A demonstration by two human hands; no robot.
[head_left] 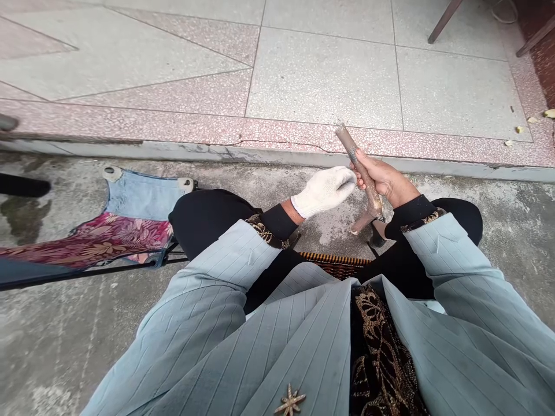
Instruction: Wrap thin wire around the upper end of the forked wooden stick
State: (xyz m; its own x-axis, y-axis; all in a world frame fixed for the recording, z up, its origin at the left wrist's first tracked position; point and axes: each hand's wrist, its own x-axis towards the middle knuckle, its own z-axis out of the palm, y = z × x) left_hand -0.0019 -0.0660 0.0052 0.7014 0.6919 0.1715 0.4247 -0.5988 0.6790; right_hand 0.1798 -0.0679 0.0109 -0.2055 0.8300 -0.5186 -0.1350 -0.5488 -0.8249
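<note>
My right hand (376, 175), bare, is wrapped around a forked wooden stick (368, 193). The stick slants from its paler upper end down to a short side branch near my knees. Thin wire (353, 153) looks wound around it just above my fingers. By the lower fork is a dark, flat piece (378, 231); whether it is joined to the stick I cannot tell. My left hand (327, 189) wears a white knit glove and is closed close beside the stick, its fingertips near my right fingers. What it pinches, if anything, is too small to make out.
A raised tiled step (325, 81) runs across in front of my knees. At left stands a fabric folding seat (139, 196) in denim and red floral cloth. Woven wicker (333, 263) shows between my legs. Furniture legs (444, 22) and pale scraps (519, 129) are at the upper right.
</note>
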